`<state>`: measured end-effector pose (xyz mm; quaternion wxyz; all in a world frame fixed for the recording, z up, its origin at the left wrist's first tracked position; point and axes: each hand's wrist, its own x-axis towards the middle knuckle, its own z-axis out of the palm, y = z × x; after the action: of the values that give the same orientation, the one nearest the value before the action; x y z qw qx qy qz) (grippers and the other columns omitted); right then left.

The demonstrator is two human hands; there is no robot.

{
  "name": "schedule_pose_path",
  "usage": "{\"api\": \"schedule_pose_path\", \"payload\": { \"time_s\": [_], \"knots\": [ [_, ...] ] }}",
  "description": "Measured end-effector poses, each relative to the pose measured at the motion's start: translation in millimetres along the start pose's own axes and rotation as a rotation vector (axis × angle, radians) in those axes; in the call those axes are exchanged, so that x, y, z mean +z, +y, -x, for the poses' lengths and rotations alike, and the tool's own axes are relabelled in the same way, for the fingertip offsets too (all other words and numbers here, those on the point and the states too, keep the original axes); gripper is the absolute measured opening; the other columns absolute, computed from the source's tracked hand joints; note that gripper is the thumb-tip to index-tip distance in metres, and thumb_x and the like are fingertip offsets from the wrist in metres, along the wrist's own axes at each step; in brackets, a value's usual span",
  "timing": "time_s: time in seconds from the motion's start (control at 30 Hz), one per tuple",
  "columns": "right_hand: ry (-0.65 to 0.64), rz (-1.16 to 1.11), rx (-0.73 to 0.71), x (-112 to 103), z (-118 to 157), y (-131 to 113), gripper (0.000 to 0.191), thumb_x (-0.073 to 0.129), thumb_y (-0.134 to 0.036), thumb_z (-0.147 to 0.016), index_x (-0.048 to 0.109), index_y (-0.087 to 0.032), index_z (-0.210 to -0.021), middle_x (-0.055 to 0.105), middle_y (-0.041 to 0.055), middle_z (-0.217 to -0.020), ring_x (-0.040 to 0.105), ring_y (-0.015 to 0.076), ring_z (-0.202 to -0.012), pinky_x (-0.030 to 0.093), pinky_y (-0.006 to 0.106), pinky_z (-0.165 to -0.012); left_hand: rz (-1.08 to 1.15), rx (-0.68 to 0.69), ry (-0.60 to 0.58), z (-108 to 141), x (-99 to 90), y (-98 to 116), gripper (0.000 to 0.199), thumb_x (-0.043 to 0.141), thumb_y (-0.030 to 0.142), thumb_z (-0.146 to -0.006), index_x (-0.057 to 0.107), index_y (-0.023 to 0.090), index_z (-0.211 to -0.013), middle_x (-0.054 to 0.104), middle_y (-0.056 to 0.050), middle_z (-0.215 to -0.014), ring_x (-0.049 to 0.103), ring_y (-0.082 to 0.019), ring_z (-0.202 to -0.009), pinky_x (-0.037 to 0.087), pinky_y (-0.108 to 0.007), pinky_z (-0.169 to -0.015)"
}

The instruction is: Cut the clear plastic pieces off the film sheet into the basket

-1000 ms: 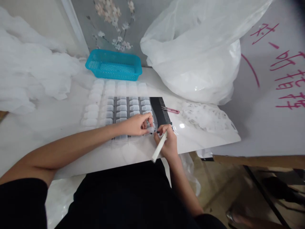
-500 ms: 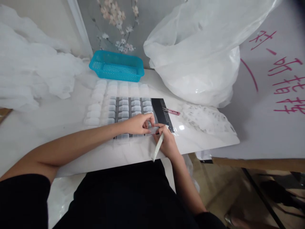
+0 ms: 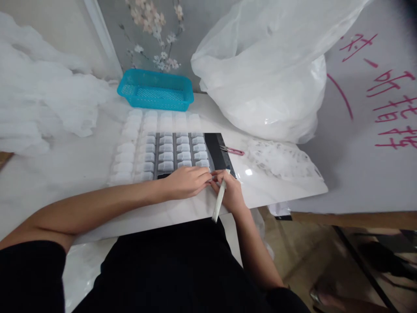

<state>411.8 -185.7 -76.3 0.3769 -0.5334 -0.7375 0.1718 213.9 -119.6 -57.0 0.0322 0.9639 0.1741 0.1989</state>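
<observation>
Plastic blisters (image 3: 172,152) above both hands (image 3: 185,182) (image 3: 230,191) (left touching)

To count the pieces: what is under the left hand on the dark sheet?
The left hand covers the dark sheet's lower edge; small white pieces run up to it, but anything beneath cannot be seen.

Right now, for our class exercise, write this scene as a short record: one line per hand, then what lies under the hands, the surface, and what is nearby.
Left hand: fingertips meet the right hand's fingers; anything held is hidden.
Right hand: grips a white stick.
Under hands: rows of small clear plastic pieces on a dark sheet.
Surface: glossy white table.
Nearby: pink-handled snips, blue basket, white plastic bag.
</observation>
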Motion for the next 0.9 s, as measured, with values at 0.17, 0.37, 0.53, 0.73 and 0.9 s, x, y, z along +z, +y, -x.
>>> {"api": "schedule_pose_path", "payload": {
  "time_s": [0.17,0.37,0.53,0.73,0.9],
  "knots": [
    [0.006,0.014,0.018,3.1,1.5,-0.2,0.025,0.053,-0.024,-0.091,0.035,-0.025,-0.074,0.07,0.0058,-0.096,0.065,0.0204,-0.086,0.048,0.032,-0.075,-0.019,-0.028,0.025,-0.8,1.6,2.0,0.026,0.037,0.024,-0.101,0.061,0.017,-0.097,0.066,-0.005,-0.089,0.06,-0.017,-0.082,0.043,-0.028,-0.065],
    [-0.006,0.113,0.084,2.3,1.3,1.8,0.022,0.048,-0.023,-0.091,0.035,-0.025,-0.073,0.06,0.0014,-0.077,0.059,0.0182,-0.074,0.043,0.028,-0.068,0.065,0.074,-0.079,0.1,5.9,6.8,0.025,0.039,0.023,-0.099,0.061,0.016,-0.087,0.063,-0.005,-0.082,0.058,-0.019,-0.08,0.044,-0.031,-0.068],
    [0.02,0.065,0.09,-0.7,1.3,5.0,0.02,0.053,-0.021,-0.088,0.038,-0.025,-0.076,0.064,0.0013,-0.081,0.06,0.0182,-0.075,0.045,0.029,-0.07,0.073,0.072,-0.067,1.0,0.8,6.9,0.022,0.039,0.024,-0.1,0.059,0.015,-0.097,0.064,-0.007,-0.092,0.059,-0.019,-0.082,0.046,-0.032,-0.072],
    [0.038,-0.015,0.024,0.8,-0.8,4.3,0.017,0.057,-0.02,-0.089,0.055,-0.024,-0.105,0.067,0.0048,-0.097,0.065,0.0191,-0.084,0.052,0.033,-0.079,-0.083,0.02,-0.02,-2.3,0.7,7.1,0.022,0.037,0.018,-0.099,0.056,0.013,-0.109,0.063,-0.007,-0.095,0.061,-0.019,-0.079,0.047,-0.032,-0.065],
    [0.012,0.033,-0.033,2.5,-1.3,4.4,0.022,0.053,-0.016,-0.093,0.065,-0.025,-0.109,0.066,0.0073,-0.109,0.065,0.0209,-0.097,0.052,0.034,-0.086,-0.039,-0.033,-0.044,-1.3,2.6,10.1,0.024,0.036,0.015,-0.098,0.058,0.014,-0.105,0.064,-0.005,-0.092,0.062,-0.017,-0.077,0.046,-0.03,-0.064]
  ]
}}
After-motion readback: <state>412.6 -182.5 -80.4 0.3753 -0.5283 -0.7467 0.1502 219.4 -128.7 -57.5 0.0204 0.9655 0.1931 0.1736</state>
